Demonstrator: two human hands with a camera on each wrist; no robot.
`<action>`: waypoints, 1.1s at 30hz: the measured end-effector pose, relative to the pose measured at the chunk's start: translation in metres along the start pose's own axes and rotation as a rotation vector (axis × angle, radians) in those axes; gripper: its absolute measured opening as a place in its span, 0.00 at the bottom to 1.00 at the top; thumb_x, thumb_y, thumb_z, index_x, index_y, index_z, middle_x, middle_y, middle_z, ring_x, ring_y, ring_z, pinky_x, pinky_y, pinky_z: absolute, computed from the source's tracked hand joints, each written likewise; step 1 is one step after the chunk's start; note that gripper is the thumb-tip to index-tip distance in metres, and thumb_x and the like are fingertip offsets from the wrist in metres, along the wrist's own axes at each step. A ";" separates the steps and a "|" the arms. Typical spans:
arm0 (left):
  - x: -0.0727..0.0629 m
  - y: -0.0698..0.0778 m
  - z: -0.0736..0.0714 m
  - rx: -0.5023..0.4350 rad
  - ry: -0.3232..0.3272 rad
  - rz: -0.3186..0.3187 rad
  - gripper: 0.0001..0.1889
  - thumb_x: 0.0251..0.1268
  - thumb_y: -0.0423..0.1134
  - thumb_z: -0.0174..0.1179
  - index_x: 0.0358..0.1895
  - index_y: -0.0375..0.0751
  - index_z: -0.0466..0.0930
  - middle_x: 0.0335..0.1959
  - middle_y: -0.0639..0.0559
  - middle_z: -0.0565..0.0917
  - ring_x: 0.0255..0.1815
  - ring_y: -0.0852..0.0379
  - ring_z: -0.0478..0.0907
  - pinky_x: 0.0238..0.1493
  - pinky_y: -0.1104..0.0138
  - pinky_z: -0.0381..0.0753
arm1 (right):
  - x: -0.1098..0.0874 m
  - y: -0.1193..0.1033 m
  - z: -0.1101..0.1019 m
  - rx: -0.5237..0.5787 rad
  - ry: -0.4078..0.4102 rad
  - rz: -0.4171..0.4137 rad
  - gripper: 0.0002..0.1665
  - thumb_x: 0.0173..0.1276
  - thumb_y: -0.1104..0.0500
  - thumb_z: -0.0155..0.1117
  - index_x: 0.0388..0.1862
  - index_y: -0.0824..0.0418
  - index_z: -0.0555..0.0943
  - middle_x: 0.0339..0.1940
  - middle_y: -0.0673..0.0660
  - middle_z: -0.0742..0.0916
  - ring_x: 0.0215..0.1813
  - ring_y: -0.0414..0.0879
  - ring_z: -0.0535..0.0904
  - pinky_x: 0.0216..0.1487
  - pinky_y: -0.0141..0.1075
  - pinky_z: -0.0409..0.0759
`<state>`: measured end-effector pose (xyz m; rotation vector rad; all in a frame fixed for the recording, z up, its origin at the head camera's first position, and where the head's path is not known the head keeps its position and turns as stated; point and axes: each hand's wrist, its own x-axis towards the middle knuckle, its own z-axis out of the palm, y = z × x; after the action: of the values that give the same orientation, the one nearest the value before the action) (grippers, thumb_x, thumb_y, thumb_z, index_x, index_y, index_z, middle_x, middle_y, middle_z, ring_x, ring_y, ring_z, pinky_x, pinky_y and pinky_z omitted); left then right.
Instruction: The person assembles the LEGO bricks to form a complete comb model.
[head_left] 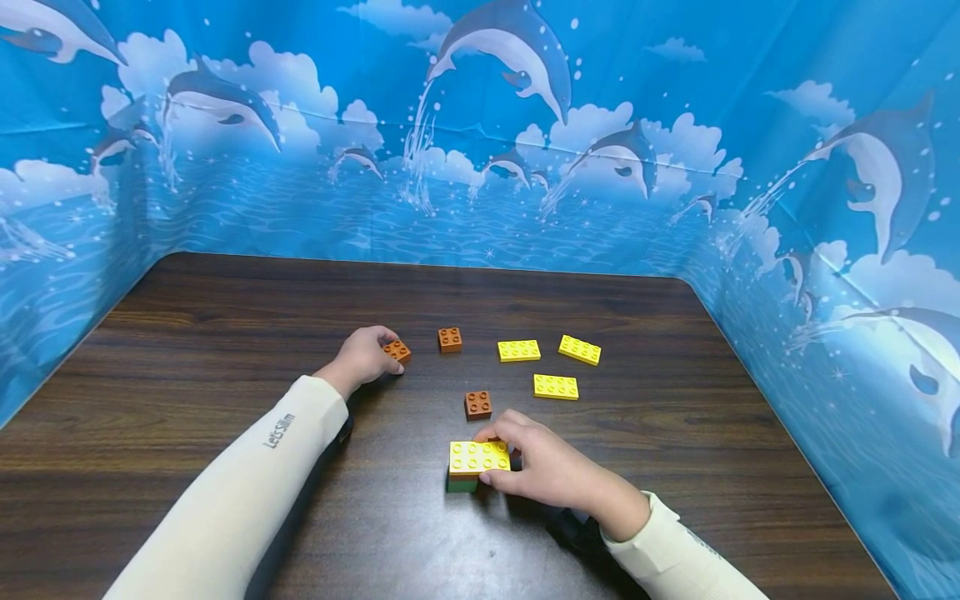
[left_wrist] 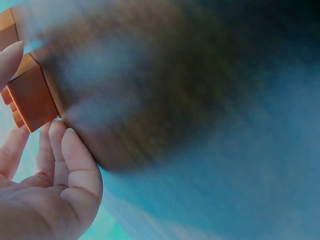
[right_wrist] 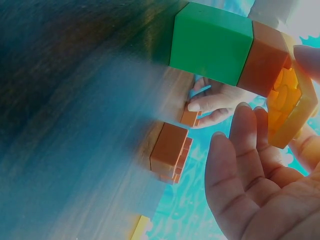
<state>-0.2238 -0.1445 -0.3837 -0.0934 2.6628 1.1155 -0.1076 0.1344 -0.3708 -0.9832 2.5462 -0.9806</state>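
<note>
My left hand (head_left: 362, 360) pinches a small square brown toy brick (head_left: 397, 352) on the table, thumb on the near side and fingers on the far side. The same brick (left_wrist: 34, 97) shows between thumb and fingers in the left wrist view. My right hand (head_left: 551, 467) holds the right end of a thin yellow brick (head_left: 468, 457) between thumb and fingers. That yellow brick tops a small stack, with a brown brick (right_wrist: 264, 59) under its left part and a green brick (right_wrist: 212, 45) at the bottom. Its right end juts out past the stack, hollow underside showing.
Two other square brown bricks, one farther back (head_left: 450, 340) and one just behind the stack (head_left: 477, 406), stand on the dark wood table (head_left: 225, 333). Three thin yellow bricks (head_left: 519, 351) lie to the right. A blue dolphin-print curtain (head_left: 300, 200) surrounds the table's back and sides.
</note>
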 end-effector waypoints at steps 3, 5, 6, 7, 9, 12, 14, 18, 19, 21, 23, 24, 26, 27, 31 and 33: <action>0.001 0.001 0.000 0.006 0.001 -0.005 0.28 0.59 0.29 0.65 0.64 0.31 0.68 0.58 0.32 0.71 0.54 0.40 0.72 0.54 0.51 0.74 | 0.000 0.000 0.000 -0.006 0.004 0.002 0.19 0.62 0.59 0.68 0.52 0.56 0.79 0.46 0.48 0.79 0.43 0.39 0.73 0.43 0.34 0.77; 0.001 0.001 0.000 0.010 0.000 -0.005 0.27 0.60 0.29 0.64 0.63 0.31 0.68 0.58 0.32 0.71 0.54 0.40 0.72 0.54 0.51 0.74 | 0.000 0.000 0.000 -0.008 0.005 0.005 0.19 0.62 0.59 0.68 0.52 0.56 0.79 0.46 0.48 0.79 0.43 0.39 0.73 0.43 0.34 0.77; 0.001 0.001 0.001 0.011 0.000 -0.005 0.27 0.60 0.29 0.64 0.63 0.31 0.69 0.58 0.32 0.71 0.54 0.40 0.72 0.54 0.51 0.74 | 0.000 0.000 0.000 -0.009 0.005 0.006 0.19 0.62 0.59 0.68 0.52 0.56 0.79 0.46 0.48 0.79 0.43 0.39 0.73 0.44 0.35 0.77; 0.002 0.001 0.001 0.013 -0.001 -0.004 0.27 0.60 0.29 0.64 0.63 0.31 0.69 0.58 0.32 0.72 0.54 0.40 0.72 0.55 0.51 0.74 | 0.000 0.000 -0.001 -0.009 0.004 0.010 0.19 0.62 0.59 0.68 0.52 0.56 0.79 0.46 0.47 0.79 0.43 0.39 0.73 0.44 0.35 0.77; 0.002 0.001 0.000 0.013 -0.003 -0.002 0.27 0.60 0.29 0.64 0.63 0.31 0.69 0.58 0.32 0.72 0.55 0.40 0.72 0.55 0.51 0.74 | 0.000 -0.001 -0.001 -0.010 0.003 0.017 0.19 0.62 0.59 0.68 0.52 0.55 0.79 0.47 0.47 0.79 0.43 0.39 0.73 0.44 0.34 0.76; 0.002 0.002 0.000 0.015 -0.004 0.002 0.26 0.61 0.29 0.63 0.63 0.30 0.69 0.59 0.32 0.72 0.55 0.40 0.72 0.56 0.51 0.74 | 0.000 -0.001 -0.001 -0.008 0.000 0.024 0.19 0.62 0.59 0.68 0.52 0.55 0.79 0.47 0.47 0.79 0.44 0.39 0.73 0.44 0.33 0.76; 0.001 0.003 -0.001 0.018 -0.003 0.006 0.26 0.61 0.29 0.63 0.63 0.30 0.69 0.59 0.32 0.73 0.55 0.40 0.72 0.56 0.51 0.73 | 0.000 -0.001 -0.001 -0.008 -0.001 0.024 0.19 0.62 0.59 0.68 0.52 0.55 0.79 0.47 0.47 0.79 0.43 0.39 0.73 0.44 0.32 0.75; -0.001 0.003 -0.002 0.019 0.003 0.005 0.25 0.62 0.30 0.62 0.62 0.30 0.70 0.59 0.33 0.73 0.55 0.40 0.72 0.57 0.51 0.73 | 0.000 -0.001 0.000 -0.007 -0.003 0.016 0.19 0.62 0.59 0.68 0.52 0.56 0.79 0.47 0.48 0.79 0.43 0.39 0.73 0.43 0.32 0.76; -0.001 0.004 -0.002 0.017 0.005 0.003 0.25 0.62 0.30 0.62 0.63 0.31 0.70 0.59 0.33 0.73 0.55 0.40 0.72 0.57 0.51 0.72 | 0.000 -0.001 0.000 -0.008 -0.004 0.013 0.19 0.62 0.59 0.68 0.52 0.56 0.79 0.47 0.48 0.79 0.43 0.39 0.73 0.43 0.33 0.76; -0.002 0.004 -0.003 0.012 0.009 -0.001 0.25 0.62 0.30 0.62 0.62 0.31 0.70 0.59 0.33 0.73 0.56 0.40 0.71 0.57 0.50 0.72 | 0.000 -0.001 -0.001 -0.008 -0.006 0.013 0.19 0.62 0.59 0.68 0.52 0.56 0.79 0.47 0.48 0.79 0.43 0.39 0.73 0.43 0.33 0.76; -0.002 0.004 -0.003 0.009 0.012 0.005 0.24 0.63 0.30 0.62 0.63 0.31 0.70 0.58 0.33 0.73 0.56 0.40 0.72 0.57 0.50 0.72 | 0.000 0.000 -0.001 -0.009 -0.009 0.015 0.19 0.62 0.59 0.68 0.52 0.56 0.79 0.47 0.48 0.79 0.43 0.39 0.72 0.44 0.33 0.76; -0.002 0.004 -0.003 0.006 0.014 0.010 0.24 0.63 0.30 0.62 0.63 0.31 0.70 0.58 0.33 0.73 0.56 0.40 0.72 0.57 0.50 0.73 | 0.000 0.000 -0.001 -0.011 -0.010 0.012 0.19 0.62 0.59 0.68 0.52 0.56 0.79 0.47 0.48 0.79 0.43 0.39 0.72 0.44 0.34 0.76; -0.002 0.005 -0.003 0.000 0.018 0.022 0.24 0.63 0.30 0.62 0.62 0.31 0.70 0.58 0.33 0.73 0.56 0.40 0.72 0.56 0.51 0.73 | 0.000 0.000 -0.001 -0.014 -0.011 0.009 0.19 0.62 0.59 0.68 0.53 0.56 0.79 0.47 0.48 0.79 0.42 0.39 0.72 0.43 0.34 0.76; -0.003 0.005 -0.003 -0.003 0.020 0.029 0.24 0.63 0.30 0.61 0.62 0.31 0.70 0.58 0.33 0.73 0.56 0.40 0.72 0.56 0.51 0.74 | 0.000 0.000 -0.001 -0.014 -0.011 0.006 0.19 0.62 0.59 0.68 0.53 0.57 0.79 0.47 0.48 0.79 0.42 0.39 0.72 0.43 0.34 0.76; -0.004 0.006 -0.004 -0.017 0.031 0.052 0.24 0.63 0.29 0.61 0.62 0.31 0.70 0.57 0.33 0.74 0.56 0.40 0.72 0.56 0.51 0.73 | 0.000 -0.001 -0.001 -0.012 -0.014 0.006 0.19 0.63 0.59 0.68 0.53 0.57 0.79 0.47 0.48 0.79 0.42 0.38 0.72 0.43 0.33 0.76; -0.006 0.007 -0.005 -0.018 0.036 0.069 0.24 0.62 0.29 0.61 0.62 0.30 0.70 0.57 0.32 0.74 0.55 0.39 0.72 0.56 0.50 0.73 | 0.000 0.000 -0.001 -0.011 -0.015 0.008 0.19 0.63 0.59 0.68 0.53 0.56 0.79 0.47 0.48 0.79 0.42 0.38 0.72 0.43 0.33 0.76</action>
<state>-0.2203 -0.1435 -0.3737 -0.0258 2.7071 1.1702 -0.1081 0.1344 -0.3697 -0.9793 2.5438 -0.9540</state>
